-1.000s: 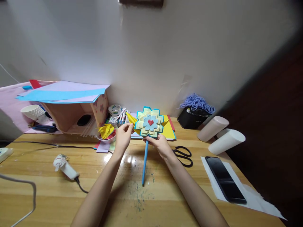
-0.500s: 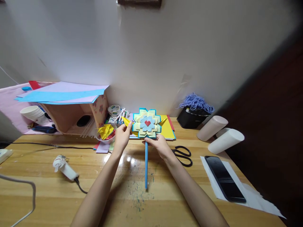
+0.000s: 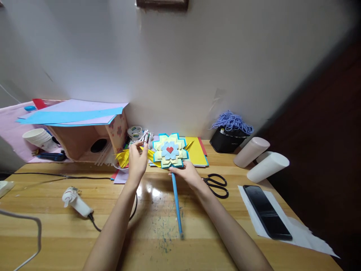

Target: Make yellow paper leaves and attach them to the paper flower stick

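Note:
A layered paper flower (image 3: 169,150), pale yellow and blue with a red heart in its middle, is held up above the table. Its blue stem (image 3: 177,203) points down toward me, and yellow paper leaves (image 3: 154,157) stick out at both sides. My right hand (image 3: 188,173) grips the stem just under the flower head. My left hand (image 3: 138,160) is off to the left of the flower, near the tip of the left leaf, fingers apart and holding nothing that I can see.
Black scissors (image 3: 217,185) lie right of my right hand. Further right are a phone (image 3: 267,212) on white paper and two white cylinders (image 3: 267,166). A white glue gun (image 3: 77,202) lies left, before a pink box (image 3: 118,131). Yellow sheets (image 3: 197,150) lie behind the flower.
My left hand has come away from the left leaf and moved left, its fingers opening. The flower has shifted slightly left and tilted, and its stem's lower end has swung right.

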`<state>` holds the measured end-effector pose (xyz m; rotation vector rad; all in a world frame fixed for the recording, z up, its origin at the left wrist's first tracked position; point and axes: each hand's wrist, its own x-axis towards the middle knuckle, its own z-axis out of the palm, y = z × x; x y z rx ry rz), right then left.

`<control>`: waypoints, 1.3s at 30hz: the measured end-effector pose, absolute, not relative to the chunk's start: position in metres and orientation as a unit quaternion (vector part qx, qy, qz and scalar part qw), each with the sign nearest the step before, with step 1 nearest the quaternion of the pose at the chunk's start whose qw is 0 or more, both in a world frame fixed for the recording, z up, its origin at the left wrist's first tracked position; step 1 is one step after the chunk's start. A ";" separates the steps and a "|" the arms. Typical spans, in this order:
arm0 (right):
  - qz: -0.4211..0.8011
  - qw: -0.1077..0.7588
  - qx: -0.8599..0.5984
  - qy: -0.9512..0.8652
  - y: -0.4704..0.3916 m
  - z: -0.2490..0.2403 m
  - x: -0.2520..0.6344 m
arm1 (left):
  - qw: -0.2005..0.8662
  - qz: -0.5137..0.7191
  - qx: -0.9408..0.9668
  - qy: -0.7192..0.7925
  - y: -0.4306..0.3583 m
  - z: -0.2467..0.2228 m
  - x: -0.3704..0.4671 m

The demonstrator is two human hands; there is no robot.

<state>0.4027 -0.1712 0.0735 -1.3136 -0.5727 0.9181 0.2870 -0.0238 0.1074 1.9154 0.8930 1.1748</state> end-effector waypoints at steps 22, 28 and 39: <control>0.385 0.526 -0.643 -0.402 -0.180 0.089 0.374 | 0.374 -0.067 0.925 0.016 -0.029 0.202 0.356; 0.375 0.550 -0.627 -0.405 -0.181 0.091 0.376 | 0.422 -0.098 0.901 0.010 -0.021 0.201 0.358; 0.372 0.536 -0.643 -0.401 -0.178 0.083 0.378 | 0.475 -0.174 0.862 0.012 -0.017 0.208 0.356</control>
